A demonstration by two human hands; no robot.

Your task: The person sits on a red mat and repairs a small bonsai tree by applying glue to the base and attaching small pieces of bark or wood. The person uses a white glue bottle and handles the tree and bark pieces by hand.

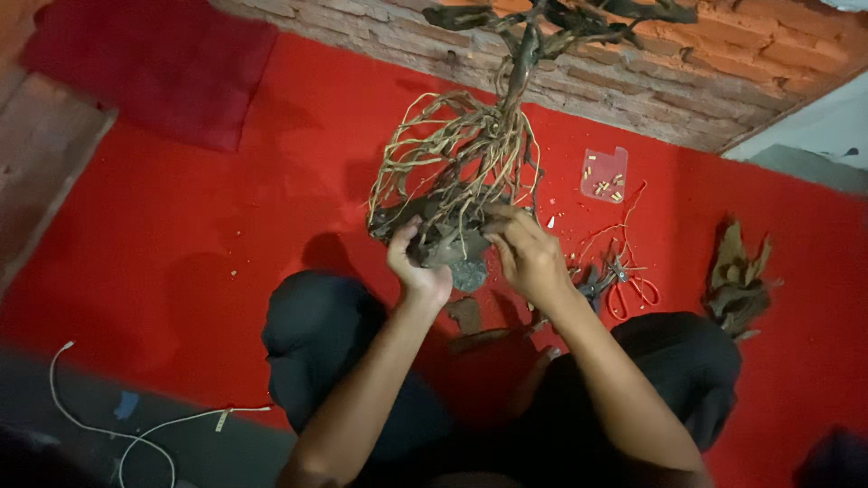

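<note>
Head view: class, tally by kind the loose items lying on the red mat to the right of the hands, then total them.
Red-handled scissors: 1
Clear plastic packet of small pieces: 1
Bundle of dried leaves: 1
Total: 3

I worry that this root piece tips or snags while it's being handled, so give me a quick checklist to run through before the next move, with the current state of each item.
1. Left hand grips the base of the root sculpture: ok.
2. Right hand rests on the base on the other side: ok.
3. Sculpture upright, trunk rising toward the brick wall: ok.
4. Red-handled scissors lie close beside the right hand on the red mat: not ok.
5. Small clear tray of bits stands apart from the roots: ok.
6. Whether the base is firmly fixed to the roots: cannot tell.
</note>
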